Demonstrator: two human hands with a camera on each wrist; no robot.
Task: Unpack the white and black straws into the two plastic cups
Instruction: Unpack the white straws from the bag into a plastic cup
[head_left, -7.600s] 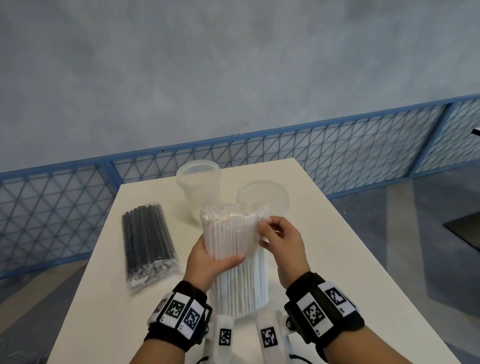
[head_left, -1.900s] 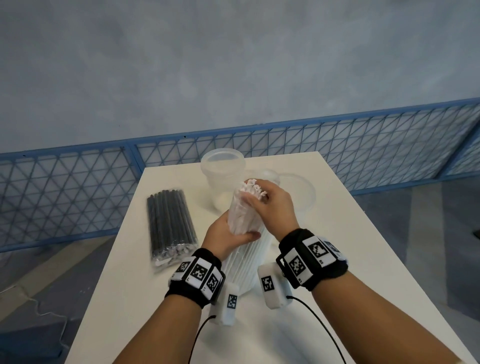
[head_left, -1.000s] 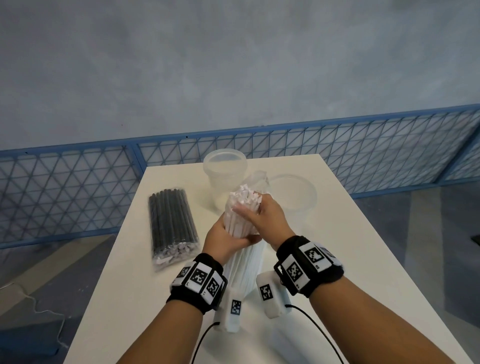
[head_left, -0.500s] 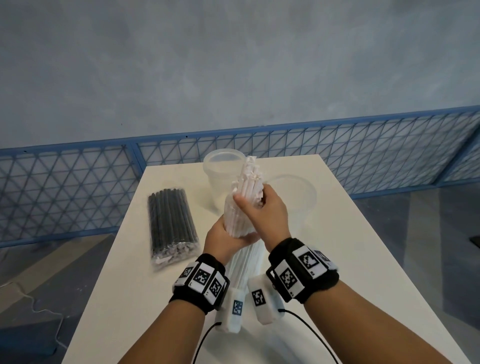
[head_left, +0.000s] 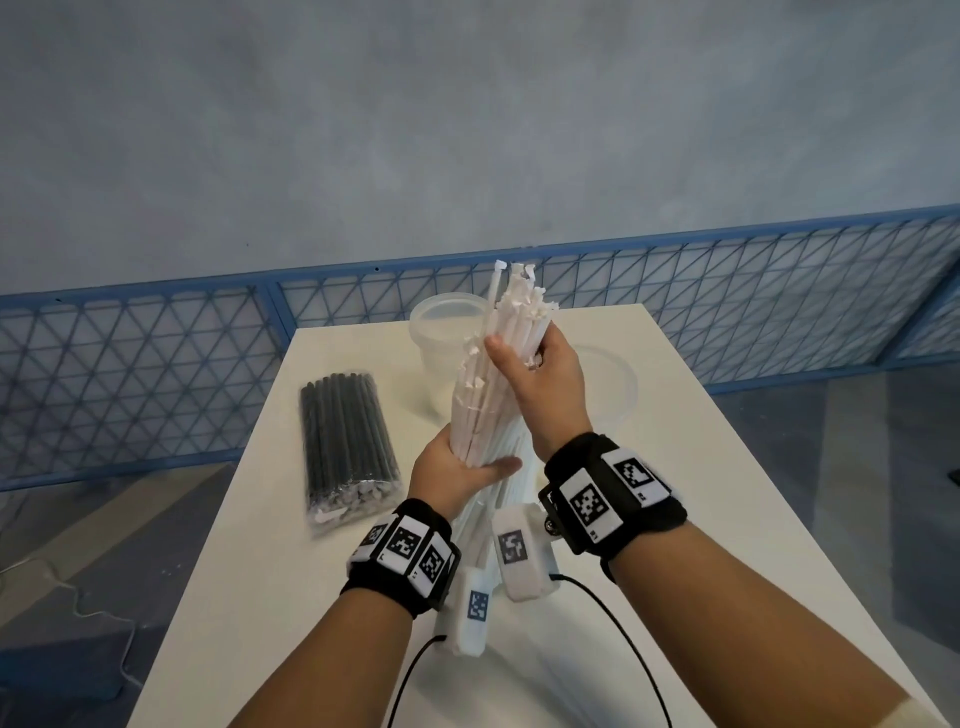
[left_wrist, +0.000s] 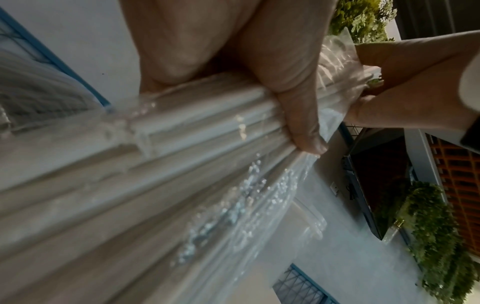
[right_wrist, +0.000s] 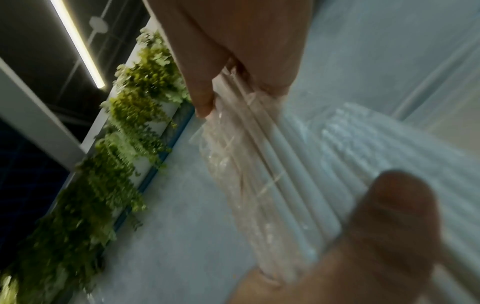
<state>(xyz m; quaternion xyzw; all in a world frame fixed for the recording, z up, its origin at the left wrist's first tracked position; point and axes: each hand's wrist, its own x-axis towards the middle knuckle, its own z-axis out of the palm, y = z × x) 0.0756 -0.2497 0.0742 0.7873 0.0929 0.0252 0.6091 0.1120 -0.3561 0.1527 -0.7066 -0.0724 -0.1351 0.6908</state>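
Both hands (head_left: 537, 382) have drawn the white straws (head_left: 488, 395) higher out.

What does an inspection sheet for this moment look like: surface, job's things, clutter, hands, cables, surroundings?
Surface: white table, bare patches in view.
Job's things: white straws partly out of their clear wrapper, upright; black straws still bagged, lying flat at left; two clear plastic cups behind, no straws seen in them.
Clutter: nothing seen.
Hands: left hand grips the lower bundle; right hand grips the straws near the top.
Cables: black cable from the wrist gear across the table.
Surroundings: blue mesh fence, grey wall.
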